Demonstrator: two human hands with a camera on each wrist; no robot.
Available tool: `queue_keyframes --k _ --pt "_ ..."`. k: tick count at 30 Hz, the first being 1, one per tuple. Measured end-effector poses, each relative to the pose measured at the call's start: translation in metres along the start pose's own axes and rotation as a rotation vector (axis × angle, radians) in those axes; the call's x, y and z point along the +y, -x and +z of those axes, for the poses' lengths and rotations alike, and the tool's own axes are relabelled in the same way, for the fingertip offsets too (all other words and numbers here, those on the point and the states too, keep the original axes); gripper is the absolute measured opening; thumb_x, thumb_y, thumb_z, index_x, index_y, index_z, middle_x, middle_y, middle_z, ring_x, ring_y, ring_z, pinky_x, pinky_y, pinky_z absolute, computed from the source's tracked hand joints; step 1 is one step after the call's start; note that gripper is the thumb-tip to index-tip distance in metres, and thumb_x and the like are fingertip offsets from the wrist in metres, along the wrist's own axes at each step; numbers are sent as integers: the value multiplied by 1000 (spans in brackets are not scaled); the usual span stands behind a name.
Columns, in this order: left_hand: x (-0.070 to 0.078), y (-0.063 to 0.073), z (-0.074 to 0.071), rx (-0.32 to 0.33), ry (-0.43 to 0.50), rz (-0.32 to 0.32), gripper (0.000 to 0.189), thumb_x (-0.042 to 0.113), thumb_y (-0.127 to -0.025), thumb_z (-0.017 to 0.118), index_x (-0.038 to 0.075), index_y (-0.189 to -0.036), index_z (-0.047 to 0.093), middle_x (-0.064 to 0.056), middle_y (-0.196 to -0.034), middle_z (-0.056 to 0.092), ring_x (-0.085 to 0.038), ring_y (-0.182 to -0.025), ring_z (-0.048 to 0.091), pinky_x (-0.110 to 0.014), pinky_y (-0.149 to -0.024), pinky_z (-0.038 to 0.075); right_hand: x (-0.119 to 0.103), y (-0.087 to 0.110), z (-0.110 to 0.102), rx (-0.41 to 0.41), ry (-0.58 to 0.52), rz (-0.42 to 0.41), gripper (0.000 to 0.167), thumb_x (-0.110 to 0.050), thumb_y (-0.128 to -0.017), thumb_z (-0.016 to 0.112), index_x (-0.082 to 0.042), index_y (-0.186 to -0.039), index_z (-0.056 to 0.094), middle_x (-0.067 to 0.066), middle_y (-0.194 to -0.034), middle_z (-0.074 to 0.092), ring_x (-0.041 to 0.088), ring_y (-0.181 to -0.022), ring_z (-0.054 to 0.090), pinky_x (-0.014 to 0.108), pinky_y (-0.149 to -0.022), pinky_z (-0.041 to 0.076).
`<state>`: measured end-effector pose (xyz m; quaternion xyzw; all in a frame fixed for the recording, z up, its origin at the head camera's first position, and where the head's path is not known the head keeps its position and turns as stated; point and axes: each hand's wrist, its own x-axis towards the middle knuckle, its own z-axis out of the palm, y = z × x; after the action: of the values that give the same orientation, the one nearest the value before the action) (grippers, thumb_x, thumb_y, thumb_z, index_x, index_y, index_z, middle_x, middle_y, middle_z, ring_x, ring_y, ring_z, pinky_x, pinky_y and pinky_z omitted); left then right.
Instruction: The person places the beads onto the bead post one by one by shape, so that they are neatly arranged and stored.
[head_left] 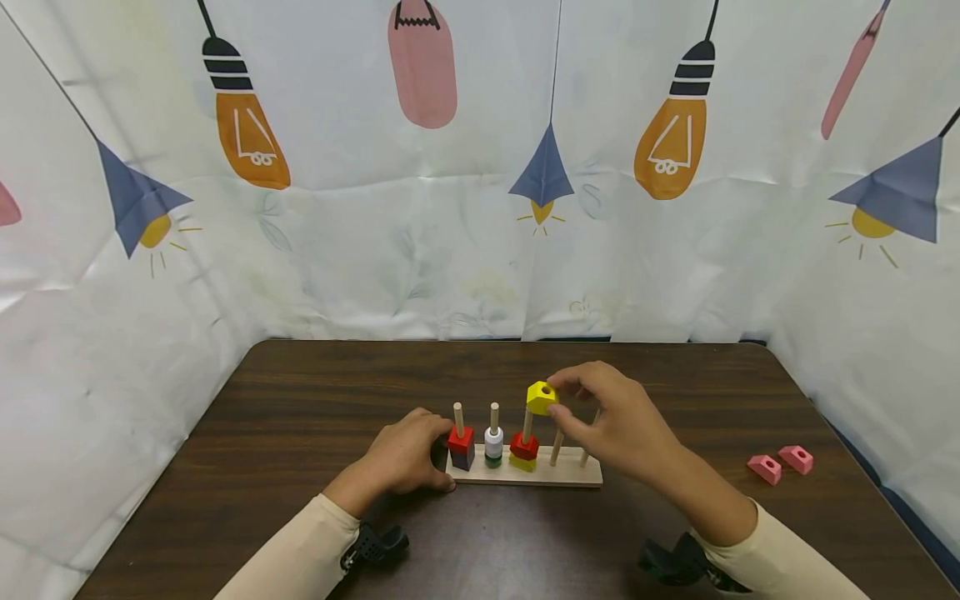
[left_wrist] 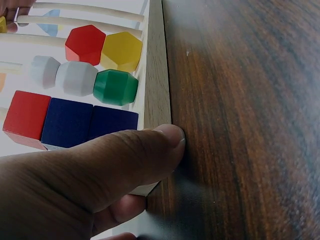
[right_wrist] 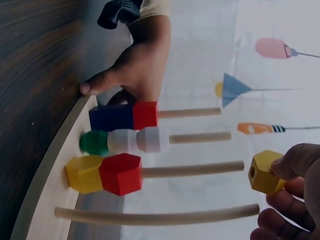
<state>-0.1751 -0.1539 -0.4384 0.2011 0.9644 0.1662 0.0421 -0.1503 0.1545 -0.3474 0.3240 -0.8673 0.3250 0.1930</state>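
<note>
A wooden peg board [head_left: 558,477] with several upright pegs lies on the table. Its left end is gripped by my left hand [head_left: 402,457], thumb along the front edge. Between thumb and fingers, my right hand [head_left: 615,417] pinches a yellow hexagonal block [right_wrist: 265,172]. The block's hole faces the tip of the third peg [right_wrist: 195,170], a small gap apart. That peg carries a red hexagonal block [right_wrist: 121,174] over a yellow one [right_wrist: 83,173]. On the first peg, a red cube [left_wrist: 27,117] tops two dark blue cubes [left_wrist: 67,121]. White beads [left_wrist: 76,78] sit above a green bead [left_wrist: 115,87] on the second.
Two pink blocks [head_left: 765,469] with holes lie at the right of the dark wooden table [head_left: 337,375]. Bare pegs [head_left: 557,448] stand at the board's right end, close by my right hand. A printed curtain [head_left: 450,258] hangs behind the table.
</note>
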Motion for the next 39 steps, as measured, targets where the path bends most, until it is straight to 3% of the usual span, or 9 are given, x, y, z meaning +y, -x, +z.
queue_keyframes --k 16,29,39 --pt "0 -1 1 2 2 11 59 38 -62 97 22 -112 70 2 -114 67 -21 -116 56 -53 -78 52 -5 -2 13 6 -72 18 34 -4 -83 85 -9 -112 68 -3 -102 66 10 -85 60 29 -72 56" --pt "0 0 1 3 2 8 64 38 -62 97 20 -117 70 1 -117 67 -22 -117 57 -54 -79 52 -11 1 20 -32 4 63 32 -8 -84 84 -8 -113 69 -4 -101 64 15 -87 60 34 -76 55" --pt "-1 -1 2 0 -6 -10 69 39 -62 97 18 -123 70 0 -119 66 -22 -117 57 -54 -80 52 -15 3 31 56 71 6 34 -6 -82 83 -4 -113 68 0 -99 66 16 -89 61 32 -78 54"
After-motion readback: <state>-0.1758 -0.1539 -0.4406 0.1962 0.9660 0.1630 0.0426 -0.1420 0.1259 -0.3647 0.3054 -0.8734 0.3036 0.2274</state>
